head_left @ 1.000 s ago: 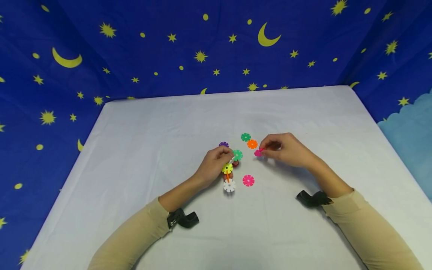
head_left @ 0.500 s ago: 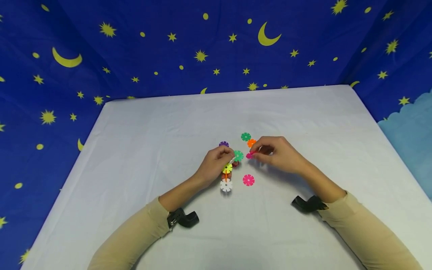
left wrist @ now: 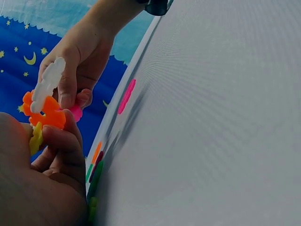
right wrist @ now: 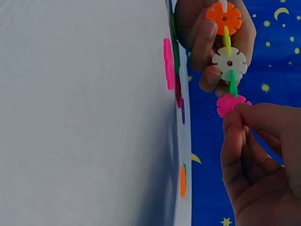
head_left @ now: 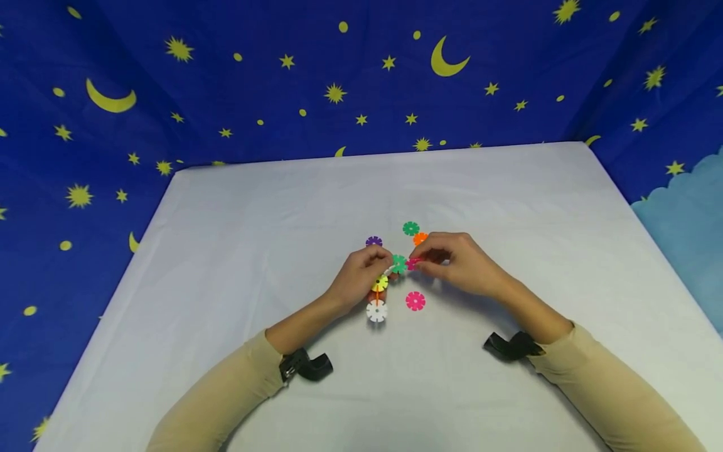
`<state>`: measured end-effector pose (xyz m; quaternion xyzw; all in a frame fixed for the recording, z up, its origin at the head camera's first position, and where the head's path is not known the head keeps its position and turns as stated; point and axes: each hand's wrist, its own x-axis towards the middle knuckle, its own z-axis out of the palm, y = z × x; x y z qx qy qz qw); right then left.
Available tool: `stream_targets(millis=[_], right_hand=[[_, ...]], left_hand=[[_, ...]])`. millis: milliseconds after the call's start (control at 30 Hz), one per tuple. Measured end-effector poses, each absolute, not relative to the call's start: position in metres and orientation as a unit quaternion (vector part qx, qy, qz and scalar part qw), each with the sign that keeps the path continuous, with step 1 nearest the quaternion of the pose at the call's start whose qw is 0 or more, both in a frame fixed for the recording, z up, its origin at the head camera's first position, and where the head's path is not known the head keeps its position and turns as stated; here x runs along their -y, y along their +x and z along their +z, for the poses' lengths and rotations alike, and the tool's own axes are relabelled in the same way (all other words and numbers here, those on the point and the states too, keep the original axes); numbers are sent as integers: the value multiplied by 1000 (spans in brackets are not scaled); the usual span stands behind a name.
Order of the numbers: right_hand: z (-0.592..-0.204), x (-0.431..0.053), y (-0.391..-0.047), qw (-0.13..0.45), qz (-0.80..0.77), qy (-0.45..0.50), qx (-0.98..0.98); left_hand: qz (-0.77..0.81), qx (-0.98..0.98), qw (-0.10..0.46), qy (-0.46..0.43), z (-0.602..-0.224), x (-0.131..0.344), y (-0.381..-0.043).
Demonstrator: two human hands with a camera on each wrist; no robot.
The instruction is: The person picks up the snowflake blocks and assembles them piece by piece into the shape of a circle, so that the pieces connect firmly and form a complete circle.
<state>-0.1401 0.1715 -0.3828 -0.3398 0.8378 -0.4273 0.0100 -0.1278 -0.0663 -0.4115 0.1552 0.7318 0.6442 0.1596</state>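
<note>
My left hand (head_left: 357,276) holds a chain of slotted plastic flower discs, raised over the table. In the right wrist view the chain shows a white piece at the top, then an orange disc (right wrist: 224,19), a yellow disc (right wrist: 227,40), a white disc (right wrist: 229,63) and a green disc (right wrist: 233,84), set crosswise to one another. With thumb and fingertips my right hand (head_left: 465,263) pinches a pink disc (right wrist: 229,103), whose edge meets the lower end of the green one. The end white disc (left wrist: 48,84) sticks out from the orange one in the left wrist view.
On the white tablecloth (head_left: 271,213) lie a loose pink disc (head_left: 415,301), a green disc (head_left: 411,228), an orange disc (head_left: 420,239) and a purple disc (head_left: 374,242). A dark red disc (right wrist: 178,92) lies beneath the hands. Blue star-patterned cloth (head_left: 254,88) hangs behind.
My right hand has moved left with the pink disc, bringing it to the green disc at the chain's end. The left hand stays in place while the chain's near white disc has swung slightly left.
</note>
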Motion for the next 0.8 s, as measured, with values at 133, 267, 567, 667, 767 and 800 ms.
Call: stream_targets(millis=[133,267,567,667,767,800], right_hand=[[-383,-169,-139,-1,-427,-343,-837],[-384,-167,-137,-6,-428,-344,-836],[-386,-162,-132,-17,-425,-350,-835],[-387,-161,-130,-21,-425,-353,-834],[-388,-160,-130,-24,-423,-356,-833],[-387,-160,-129,-26,-422,-357,-833]], left_hand=[[648,-727,170,153,-410,66,-128],[656,-717,189,141,-409,66,-127],[635,-734,201,137,-409,67,-127],[624,-743,196,143,-411,68,-128],[616,-749,190,151,-413,69,-128],[613,-752,188,154,-413,69,-128]])
